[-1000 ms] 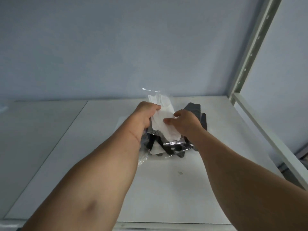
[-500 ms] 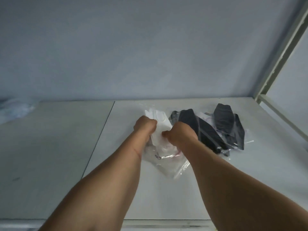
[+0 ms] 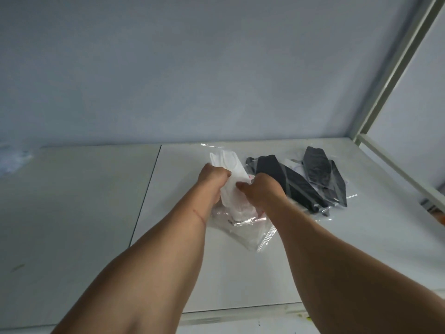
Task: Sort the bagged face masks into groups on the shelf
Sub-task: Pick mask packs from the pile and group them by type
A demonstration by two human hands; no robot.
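Both hands grip a bagged white face mask (image 3: 232,174) just above the white shelf (image 3: 240,273). My left hand (image 3: 212,177) pinches its left edge, my right hand (image 3: 261,191) holds its right edge. Under the held mask lies a small heap of clear bags with white masks (image 3: 243,222). To the right, several bagged black face masks (image 3: 298,179) lie spread on the shelf, with a bit of white mask showing between them.
A grey wall rises behind the shelf. A white metal upright (image 3: 395,68) and side rail (image 3: 395,169) bound the shelf on the right. A seam (image 3: 147,196) splits the shelf boards. Some blurred pale bags (image 3: 12,160) lie at the far left.
The hands carried the white bagged mask off the black pile to the left and lowered it over the white bags. The view swung left, bringing the black masks into sight.
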